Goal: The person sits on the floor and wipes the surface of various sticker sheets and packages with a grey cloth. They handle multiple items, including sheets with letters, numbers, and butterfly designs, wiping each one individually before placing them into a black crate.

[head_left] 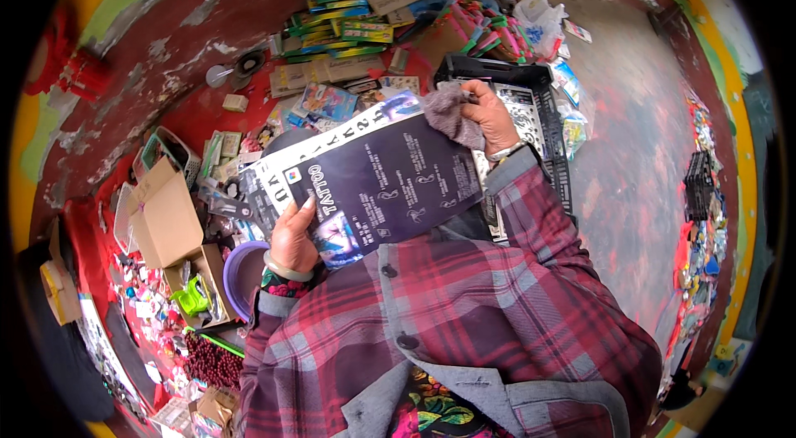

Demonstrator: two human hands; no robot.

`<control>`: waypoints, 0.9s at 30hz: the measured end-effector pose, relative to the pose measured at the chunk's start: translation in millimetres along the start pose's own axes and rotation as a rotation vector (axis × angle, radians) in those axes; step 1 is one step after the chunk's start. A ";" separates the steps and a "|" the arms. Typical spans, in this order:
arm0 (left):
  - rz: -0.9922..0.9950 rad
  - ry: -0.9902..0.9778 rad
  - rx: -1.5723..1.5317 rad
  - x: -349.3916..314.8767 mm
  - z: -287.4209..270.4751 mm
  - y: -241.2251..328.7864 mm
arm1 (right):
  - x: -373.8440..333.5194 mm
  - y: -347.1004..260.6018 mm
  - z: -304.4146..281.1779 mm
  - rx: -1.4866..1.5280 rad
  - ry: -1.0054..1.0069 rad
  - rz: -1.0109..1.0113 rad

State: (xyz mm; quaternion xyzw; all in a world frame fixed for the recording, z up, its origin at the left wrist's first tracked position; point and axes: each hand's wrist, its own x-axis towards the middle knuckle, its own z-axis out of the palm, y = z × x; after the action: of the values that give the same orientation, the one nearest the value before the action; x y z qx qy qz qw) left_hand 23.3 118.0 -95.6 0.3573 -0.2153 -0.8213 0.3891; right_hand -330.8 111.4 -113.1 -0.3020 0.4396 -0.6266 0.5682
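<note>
In front of my chest is a flat, dark purple temporary tattoo sheet (398, 181) with small white printing and a white strip along its far edge. My left hand (293, 239) grips its near left corner, thumb on top. A crumpled grey-brown cloth (454, 113) is bunched in my right hand (491, 117), against the sheet's far right corner. Beyond and beneath my right forearm stands a black plastic crate (557, 127) holding black-and-white patterned sheets (522, 116). Part of the crate is hidden by my sleeve and the tattoo sheet.
Boxed goods (348, 24) in yellow, blue and green are piled by the far wall, near pink and green items (481, 28). To my left are an open cardboard box (170, 218), a purple basin (242, 272) and dark red beads (214, 359). Small goods line the right wall.
</note>
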 end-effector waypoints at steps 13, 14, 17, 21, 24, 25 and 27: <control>-0.077 -0.225 -0.004 -6.6 0.5 2.2 | 0.5 -6.3 6.4 -0.312 0.493 -0.411; -0.096 -0.227 0.005 -6.6 -3.5 2.9 | 0.7 -16.4 6.7 -0.214 0.456 -0.440; -0.106 -0.204 0.000 -9.6 8.6 10.1 | -3.6 -48.9 32.3 -0.077 0.203 -0.509; -0.059 -0.222 0.102 -11.9 17.5 15.3 | -23.1 -66.5 104.0 -0.176 -0.124 -0.396; -0.093 -0.305 0.288 -14.3 32.8 29.1 | -45.2 -64.0 150.0 -0.494 -0.506 -0.353; -0.084 -0.304 0.580 -10.2 35.9 29.2 | -43.3 -47.5 163.9 -0.697 -0.598 -0.559; 0.094 -0.306 0.949 -3.5 27.9 19.1 | -43.0 -24.4 191.4 -1.143 -0.706 -1.009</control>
State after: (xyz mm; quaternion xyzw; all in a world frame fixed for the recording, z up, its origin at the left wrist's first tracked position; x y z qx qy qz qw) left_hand 13.1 111.3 -63.9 0.3601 -0.6357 -0.6574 0.1844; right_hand -166.3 112.9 -3.6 -0.8821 0.2978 -0.3553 0.0835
